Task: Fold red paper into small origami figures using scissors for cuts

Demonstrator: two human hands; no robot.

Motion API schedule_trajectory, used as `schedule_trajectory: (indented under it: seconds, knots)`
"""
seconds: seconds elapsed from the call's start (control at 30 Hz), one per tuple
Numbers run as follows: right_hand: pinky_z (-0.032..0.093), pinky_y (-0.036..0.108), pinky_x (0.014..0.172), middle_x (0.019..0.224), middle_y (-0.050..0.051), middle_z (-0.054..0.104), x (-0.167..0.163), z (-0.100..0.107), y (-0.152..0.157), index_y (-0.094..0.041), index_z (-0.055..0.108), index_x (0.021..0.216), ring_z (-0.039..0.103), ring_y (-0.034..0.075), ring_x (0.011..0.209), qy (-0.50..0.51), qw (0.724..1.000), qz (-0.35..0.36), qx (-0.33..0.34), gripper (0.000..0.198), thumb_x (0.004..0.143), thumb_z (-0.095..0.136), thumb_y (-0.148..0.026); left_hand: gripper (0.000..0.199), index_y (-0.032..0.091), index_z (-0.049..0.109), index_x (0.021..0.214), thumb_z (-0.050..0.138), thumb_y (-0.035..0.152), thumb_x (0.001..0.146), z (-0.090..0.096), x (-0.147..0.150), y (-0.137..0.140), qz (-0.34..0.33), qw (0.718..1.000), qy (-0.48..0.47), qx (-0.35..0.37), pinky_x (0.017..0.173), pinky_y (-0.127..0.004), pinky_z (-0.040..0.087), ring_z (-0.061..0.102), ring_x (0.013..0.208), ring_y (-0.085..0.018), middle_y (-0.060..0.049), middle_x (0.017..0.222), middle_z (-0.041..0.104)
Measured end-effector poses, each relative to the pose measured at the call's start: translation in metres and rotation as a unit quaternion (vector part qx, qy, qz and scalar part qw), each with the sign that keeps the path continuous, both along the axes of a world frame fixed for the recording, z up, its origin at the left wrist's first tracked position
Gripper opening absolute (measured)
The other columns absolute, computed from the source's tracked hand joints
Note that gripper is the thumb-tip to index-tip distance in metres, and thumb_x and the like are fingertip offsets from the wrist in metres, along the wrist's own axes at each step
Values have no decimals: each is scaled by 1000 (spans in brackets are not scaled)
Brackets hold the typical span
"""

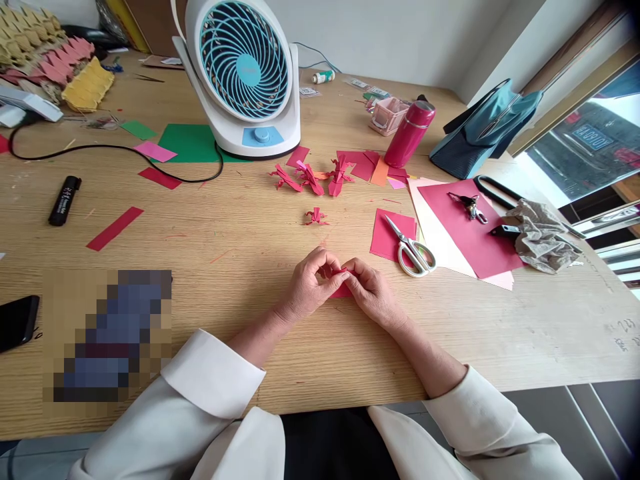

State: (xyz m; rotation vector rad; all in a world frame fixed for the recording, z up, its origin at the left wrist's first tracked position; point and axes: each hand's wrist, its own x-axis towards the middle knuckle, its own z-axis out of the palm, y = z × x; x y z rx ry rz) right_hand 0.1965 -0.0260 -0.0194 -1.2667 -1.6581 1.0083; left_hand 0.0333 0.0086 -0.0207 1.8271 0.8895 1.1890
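Both hands meet just above the wooden table, in front of my body. Thumb and fingers of my left hand pinch a small piece of red paper. My right hand grips the same paper from the other side, its thumb tip close to the left thumb. The fingers hide most of the paper, so its folds are hard to make out. Beyond the hands lies a small folded red paper figure. Several larger red folded figures sit together farther back.
White-handled scissors rest on red paper squares to the right. A fan stands at the back, near a pink bottle. Large red sheets lie right; a black marker and a phone are left.
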Motion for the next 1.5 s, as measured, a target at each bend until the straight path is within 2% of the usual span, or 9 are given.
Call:
schedule_trajectory:
  seconds: [0.3,0.5,0.6,0.9,1.07,1.3,1.5]
  knots:
    - [43,27,66,77,2,62,-1,1,0,-20,57,89,55,16,70,13,1000,-5,6,28,98,51,-45,19,19,53,73,67,20,85,1,1,0,3,999,1,44,65,-25,43,50,68,-12,1,72,57]
    - [42,28,66,77,2,61,0,0,1,-20,57,87,53,16,70,17,1000,-15,1,28,98,50,-45,15,19,55,88,70,18,84,1,1,-2,37,997,-7,60,66,-24,46,51,65,-9,1,81,59]
    - [42,29,66,76,2,60,1,0,2,-20,56,87,53,16,70,11,1000,-20,2,28,98,50,-45,15,19,54,87,69,19,85,1,0,-2,45,996,-5,76,65,-24,46,51,66,-10,1,81,58]
    - [40,28,64,73,0,57,1,0,2,-21,55,86,51,15,67,-5,1000,-26,3,23,98,49,-40,5,19,64,87,64,13,88,6,-3,-3,47,990,31,131,68,-24,49,57,71,-12,-1,82,69]
    - [39,28,63,72,0,55,1,0,2,-21,53,85,49,15,66,-5,1000,-29,3,23,98,48,-39,8,19,67,91,63,12,89,5,-4,-2,45,988,31,147,72,-26,52,60,74,-13,-2,85,71]
    - [38,29,64,71,-1,50,4,-2,4,-21,52,84,46,15,66,14,999,-38,2,26,98,49,-42,22,19,70,104,58,7,91,3,-5,0,33,975,39,214,87,-33,55,67,93,-16,-5,98,74]
    - [39,28,67,75,-1,50,5,-5,6,-21,53,86,47,15,70,50,998,-48,0,27,98,50,-45,34,20,68,116,50,4,93,2,-6,0,26,969,46,240,90,-33,57,67,100,-16,-7,107,74]
